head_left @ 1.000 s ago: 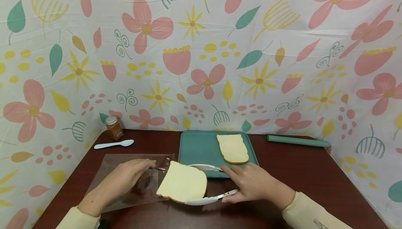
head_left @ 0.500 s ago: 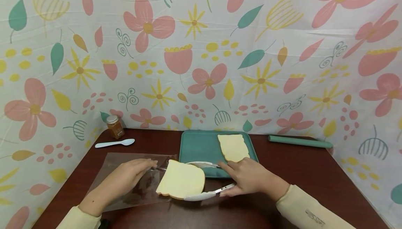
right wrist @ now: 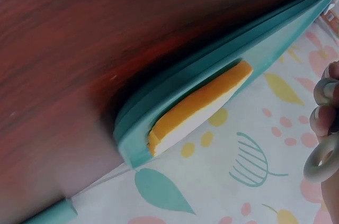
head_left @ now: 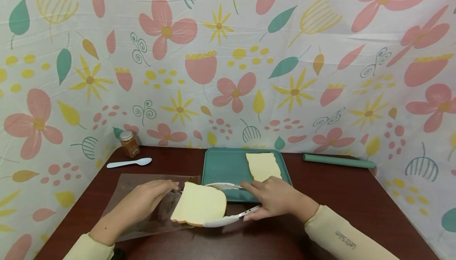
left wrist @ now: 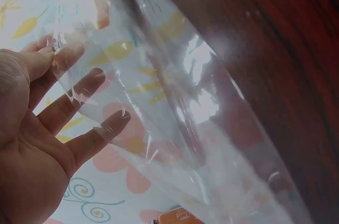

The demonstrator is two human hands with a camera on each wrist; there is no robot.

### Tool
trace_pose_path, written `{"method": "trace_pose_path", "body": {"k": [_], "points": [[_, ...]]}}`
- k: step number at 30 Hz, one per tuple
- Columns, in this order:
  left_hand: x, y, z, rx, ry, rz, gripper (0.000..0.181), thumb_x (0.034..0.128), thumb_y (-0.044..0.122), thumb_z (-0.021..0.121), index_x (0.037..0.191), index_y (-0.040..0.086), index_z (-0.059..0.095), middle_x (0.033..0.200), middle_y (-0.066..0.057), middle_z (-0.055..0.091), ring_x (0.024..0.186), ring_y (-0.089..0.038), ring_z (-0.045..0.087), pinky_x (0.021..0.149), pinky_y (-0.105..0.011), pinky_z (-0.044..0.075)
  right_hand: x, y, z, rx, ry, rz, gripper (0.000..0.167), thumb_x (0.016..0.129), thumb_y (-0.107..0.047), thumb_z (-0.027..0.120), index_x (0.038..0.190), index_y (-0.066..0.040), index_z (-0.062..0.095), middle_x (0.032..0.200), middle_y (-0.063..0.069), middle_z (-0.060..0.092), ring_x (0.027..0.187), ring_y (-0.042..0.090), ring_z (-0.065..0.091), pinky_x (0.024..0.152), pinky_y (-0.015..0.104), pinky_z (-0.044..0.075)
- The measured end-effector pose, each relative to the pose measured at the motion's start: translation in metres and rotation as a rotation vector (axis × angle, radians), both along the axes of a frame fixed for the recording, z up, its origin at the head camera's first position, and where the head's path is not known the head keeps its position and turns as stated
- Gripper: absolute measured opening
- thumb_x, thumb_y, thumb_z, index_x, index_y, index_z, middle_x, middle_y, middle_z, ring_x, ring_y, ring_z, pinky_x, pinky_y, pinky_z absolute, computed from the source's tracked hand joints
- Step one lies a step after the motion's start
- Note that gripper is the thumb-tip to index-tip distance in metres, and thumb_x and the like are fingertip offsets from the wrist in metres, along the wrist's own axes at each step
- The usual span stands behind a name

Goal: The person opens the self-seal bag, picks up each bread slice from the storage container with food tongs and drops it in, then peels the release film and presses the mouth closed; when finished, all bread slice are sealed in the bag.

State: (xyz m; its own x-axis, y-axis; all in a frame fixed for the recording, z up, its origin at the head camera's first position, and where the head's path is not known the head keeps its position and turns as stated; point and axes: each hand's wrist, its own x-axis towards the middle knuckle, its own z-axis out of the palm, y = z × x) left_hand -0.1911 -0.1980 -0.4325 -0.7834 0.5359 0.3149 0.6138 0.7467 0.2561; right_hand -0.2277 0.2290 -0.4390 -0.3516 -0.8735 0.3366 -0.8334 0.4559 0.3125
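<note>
The left hand (left wrist: 39, 147) pinches clear plastic film (left wrist: 217, 144); dark tabletop (left wrist: 286, 49) shows beyond.

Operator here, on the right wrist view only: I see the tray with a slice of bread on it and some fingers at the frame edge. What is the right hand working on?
Observer: In the head view, the right hand holds tongs with a second slice of bread between their arms.
Operator: And the other one?
Observer: In the left wrist view, the left hand pinches the edge of a clear plastic bag.
Operator: Anything else out of my frame?
Observer: Yes, the head view shows a pale blue spoon lying to the left of the tray.
</note>
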Motion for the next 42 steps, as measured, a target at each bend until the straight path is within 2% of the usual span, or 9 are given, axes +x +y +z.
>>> {"method": "trace_pose_path", "body": {"k": [14,20,24,31,38,42], "points": [[-0.002,0.0,-0.002,0.002,0.013,-0.029,0.032,0.1056,0.009,0.066,0.134,0.022,0.073,0.129,0.009,0.077,0.122,-0.018,0.074,0.096,-0.037,0.065,-0.011,-0.012,-0.003,0.02,-0.03,0.014,0.084,0.091,-0.078,0.067,0.14,-0.01,0.066,0.084,-0.009,0.066,0.045,-0.003,0.024,0.044,0.015,0.031],[-0.002,0.001,-0.004,0.001,0.072,-0.04,0.031,0.1039,0.007,0.068,0.13,0.023,0.074,0.127,0.009,0.077,0.119,-0.017,0.075,0.095,-0.036,0.066,-0.014,-0.016,-0.002,0.023,-0.034,0.026,0.085,0.089,-0.076,0.071,0.141,-0.009,0.066,0.087,-0.008,0.069,0.045,-0.003,0.029,0.046,0.017,0.04],[-0.003,0.002,-0.005,0.007,0.101,-0.056,0.033,0.1019,0.006,0.07,0.131,0.021,0.075,0.128,0.006,0.078,0.118,-0.018,0.076,0.094,-0.037,0.066,-0.016,-0.021,-0.001,0.026,-0.023,0.032,0.086,0.088,-0.077,0.071,0.141,-0.009,0.065,0.088,-0.008,0.071,0.047,-0.002,0.034,0.046,0.019,0.041],[-0.003,0.001,-0.005,-0.02,0.069,-0.068,0.036,0.101,0.003,0.071,0.133,0.021,0.074,0.132,0.004,0.076,0.121,-0.021,0.075,0.096,-0.04,0.065,-0.021,-0.027,-0.002,0.056,-0.046,0.021,0.087,0.089,-0.076,0.071,0.144,-0.009,0.064,0.093,-0.006,0.074,0.047,-0.002,0.038,0.048,0.02,0.045],[-0.002,0.0,-0.003,-0.01,-0.021,-0.054,0.038,0.1036,0.003,0.066,0.137,0.019,0.072,0.136,0.003,0.075,0.125,-0.023,0.073,0.1,-0.043,0.064,-0.023,-0.031,-0.002,0.062,-0.075,0.001,0.087,0.089,-0.075,0.072,0.146,-0.01,0.063,0.093,-0.006,0.072,0.047,-0.002,0.032,0.047,0.019,0.041],[-0.001,0.001,-0.003,-0.01,-0.028,-0.047,0.036,0.1044,0.003,0.065,0.135,0.02,0.073,0.136,0.005,0.075,0.125,-0.022,0.073,0.1,-0.043,0.064,-0.022,-0.033,-0.003,0.055,-0.066,0.01,0.087,0.088,-0.076,0.072,0.146,-0.011,0.062,0.093,-0.006,0.071,0.047,-0.002,0.032,0.047,0.019,0.04]]}}
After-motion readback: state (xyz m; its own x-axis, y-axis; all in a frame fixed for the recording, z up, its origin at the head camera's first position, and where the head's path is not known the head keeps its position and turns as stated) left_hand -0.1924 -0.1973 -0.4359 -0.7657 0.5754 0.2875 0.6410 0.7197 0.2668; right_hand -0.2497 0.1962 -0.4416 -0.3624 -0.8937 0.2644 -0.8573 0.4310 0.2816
